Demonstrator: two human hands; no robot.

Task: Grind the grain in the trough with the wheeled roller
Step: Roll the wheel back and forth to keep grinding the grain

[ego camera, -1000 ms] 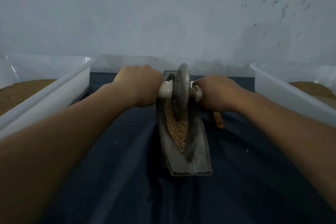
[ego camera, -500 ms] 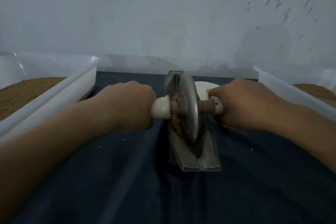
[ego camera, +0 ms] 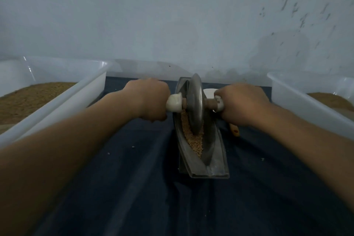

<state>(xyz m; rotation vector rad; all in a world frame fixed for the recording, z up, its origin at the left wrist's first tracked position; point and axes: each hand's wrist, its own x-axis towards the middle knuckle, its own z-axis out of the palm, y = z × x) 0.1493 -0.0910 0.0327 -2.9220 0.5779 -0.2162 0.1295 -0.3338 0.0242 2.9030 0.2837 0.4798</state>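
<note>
A narrow grey metal trough (ego camera: 218, 157) lies lengthwise on a dark blue cloth, with pale crushed grain (ego camera: 193, 139) along its groove. The wheeled roller (ego camera: 195, 101), a metal disc on a wooden axle with white handle ends, stands upright in the far half of the trough. My left hand (ego camera: 148, 99) grips the left handle. My right hand (ego camera: 242, 103) grips the right handle. The grain under the disc is hidden.
A white bin (ego camera: 57, 101) holding brown grain stands at the left, another white bin (ego camera: 298, 101) at the right. A white dish (ego camera: 209, 92) and an orange handle (ego camera: 234, 130) lie by the trough under my right hand. The wall rises just behind.
The roller first rolled toward me to the trough's near half, then back away to the far half, uncovering the grain in the near groove. Both hands kept their grip.
</note>
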